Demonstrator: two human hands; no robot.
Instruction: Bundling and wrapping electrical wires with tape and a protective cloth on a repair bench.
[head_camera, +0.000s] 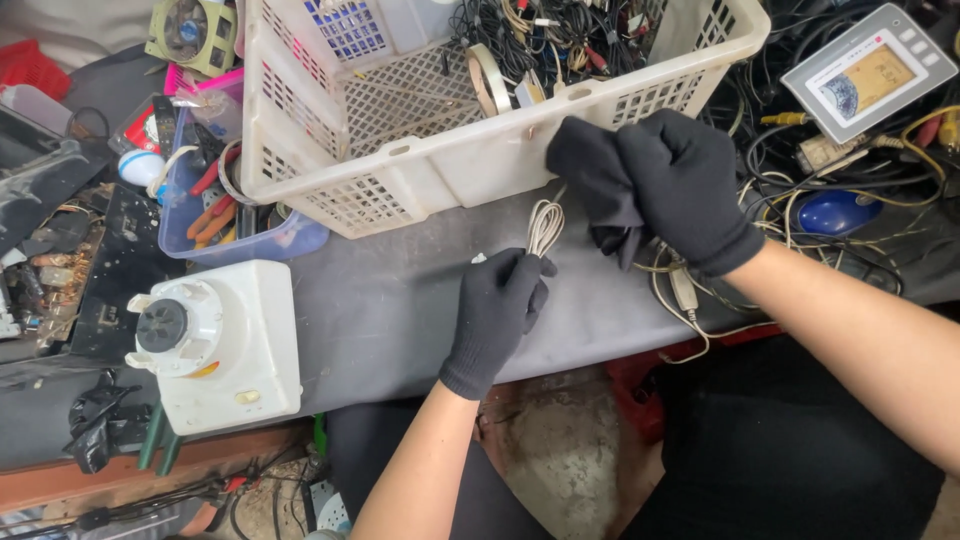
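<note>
Gripping a small coiled bundle of thin white cable (545, 226), the left hand (497, 312), in a black knit glove, closes its fingertips around the lower end of the loops so that the bundle stands up just above the glove. The right hand (672, 185), gloved the same way, is curled shut on a piece of black fabric (598, 180), which it presses against the front wall of the white perforated plastic basket (430, 165); the fabric hangs down beside the cable bundle, and whether the two touch cannot be told. Both hands sit over the dark grey worktop (380, 310), close to its near edge. The basket holds a tangle of dark cables and a roll of tape. To the left of the left hand, well apart, stands a white square appliance base with a round grey hub (222, 345), and behind it a translucent blue plastic tray of hand tools (240, 235). Loose cream cables (685, 290) trail under the right wrist, and farther right lie a blue computer mouse (836, 212) and a small grey screen device (868, 70) among black wires.
</note>
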